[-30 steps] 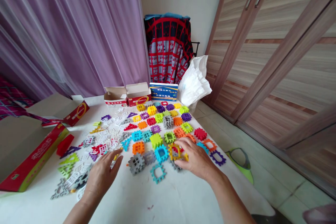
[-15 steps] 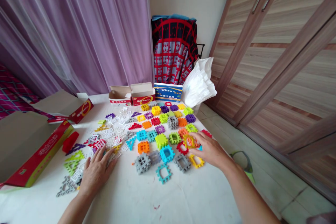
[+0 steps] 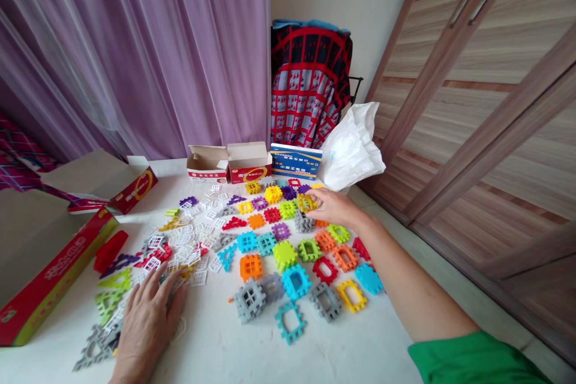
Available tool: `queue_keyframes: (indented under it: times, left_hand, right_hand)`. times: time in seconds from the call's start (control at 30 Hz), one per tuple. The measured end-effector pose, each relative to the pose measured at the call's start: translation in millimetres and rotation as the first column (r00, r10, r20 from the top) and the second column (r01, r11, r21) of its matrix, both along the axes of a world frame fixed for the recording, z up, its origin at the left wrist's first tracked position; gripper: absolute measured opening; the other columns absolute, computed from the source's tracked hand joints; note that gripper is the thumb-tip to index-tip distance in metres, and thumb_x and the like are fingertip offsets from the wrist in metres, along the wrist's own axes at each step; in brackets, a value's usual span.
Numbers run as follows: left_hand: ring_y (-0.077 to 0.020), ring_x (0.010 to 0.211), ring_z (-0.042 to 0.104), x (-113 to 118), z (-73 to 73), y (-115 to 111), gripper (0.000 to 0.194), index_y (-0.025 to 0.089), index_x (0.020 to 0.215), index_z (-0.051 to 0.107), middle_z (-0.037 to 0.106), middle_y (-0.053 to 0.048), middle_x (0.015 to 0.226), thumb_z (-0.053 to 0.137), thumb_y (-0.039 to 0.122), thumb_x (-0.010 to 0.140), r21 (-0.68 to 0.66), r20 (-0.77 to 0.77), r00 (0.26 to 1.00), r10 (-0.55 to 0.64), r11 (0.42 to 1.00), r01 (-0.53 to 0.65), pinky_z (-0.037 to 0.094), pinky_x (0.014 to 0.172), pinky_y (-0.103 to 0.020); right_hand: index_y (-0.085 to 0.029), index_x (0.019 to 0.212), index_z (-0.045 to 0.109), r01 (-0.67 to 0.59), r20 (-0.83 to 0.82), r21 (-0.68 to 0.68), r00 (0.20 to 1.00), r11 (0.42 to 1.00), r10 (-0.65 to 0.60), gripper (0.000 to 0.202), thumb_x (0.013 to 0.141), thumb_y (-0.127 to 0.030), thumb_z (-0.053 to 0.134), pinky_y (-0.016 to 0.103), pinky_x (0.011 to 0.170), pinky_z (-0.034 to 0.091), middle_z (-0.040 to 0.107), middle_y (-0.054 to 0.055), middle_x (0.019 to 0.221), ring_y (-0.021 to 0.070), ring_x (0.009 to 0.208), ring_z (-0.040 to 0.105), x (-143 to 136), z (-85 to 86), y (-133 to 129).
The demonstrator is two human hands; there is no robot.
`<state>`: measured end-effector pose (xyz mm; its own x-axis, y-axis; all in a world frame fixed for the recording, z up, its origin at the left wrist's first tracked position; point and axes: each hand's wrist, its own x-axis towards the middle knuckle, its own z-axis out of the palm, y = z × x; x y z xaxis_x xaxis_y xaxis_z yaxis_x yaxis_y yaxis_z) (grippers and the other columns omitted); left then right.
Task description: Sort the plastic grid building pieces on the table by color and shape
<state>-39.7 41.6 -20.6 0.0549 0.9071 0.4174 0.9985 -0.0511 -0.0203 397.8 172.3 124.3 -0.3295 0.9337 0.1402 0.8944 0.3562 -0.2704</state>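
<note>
My left hand (image 3: 150,318) lies with fingers outstretched at the near edge of the loose pieces. Its fingertips are beside small white window-frame pieces (image 3: 198,278) and a yellow piece (image 3: 185,272). Grey triangular pieces (image 3: 92,348) and lime-green triangles (image 3: 108,304) lie to its left. My right hand (image 3: 337,211) reaches over the far right of the block rows, its thumb and fingers around a yellow building block (image 3: 306,203). Just below that block is a grey stack of blocks (image 3: 304,222). The palm and forearm hide some pieces.
Coloured square blocks, such as a lime-green one (image 3: 285,255) and a light-blue frame (image 3: 290,322), spread over the white table. Open red boxes (image 3: 249,174) and a blue box (image 3: 294,162) stand at the back, with a white bag (image 3: 353,150). A large open carton (image 3: 58,276) is at left.
My right hand has moved away from me over the rows with the yellow block, uncovering orange and blue pieces. My left hand stays by the white pieces. The view has shifted slightly.
</note>
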Motion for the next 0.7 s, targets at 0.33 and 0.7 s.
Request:
queue_keyframes:
  times: [0.33,0.7]
  left_hand:
    - [-0.031,0.122,0.054,-6.2,-6.8,-1.7,0.046,0.019,0.115,0.068,0.058,-0.015,0.133,0.037,0.043,0.09,0.016,-0.017,0.999,-0.028,0.999,0.029,0.039,0.104,-0.049]
    - [-0.0321,0.119,0.057,-8.7,-6.0,0.9,0.044,0.02,0.115,0.068,0.061,-0.013,0.131,0.037,0.041,0.092,-0.025,0.01,0.998,-0.064,0.998,0.064,0.039,0.104,-0.052]
  right_hand:
    - [-0.025,0.123,0.06,0.01,0.121,-0.022,0.993,1.0,-0.008,0.054,0.073,-0.041,0.072,0.029,0.081,0.047,0.068,0.005,0.112,0.0214,0.096,0.064,-20.5,-7.5,56.9]
    - [-0.019,0.12,0.062,0.259,0.06,0.055,0.963,0.964,-0.262,0.053,0.074,-0.046,0.067,0.028,0.068,0.048,0.07,0.007,0.103,0.0184,0.076,0.065,83.3,20.3,46.0]
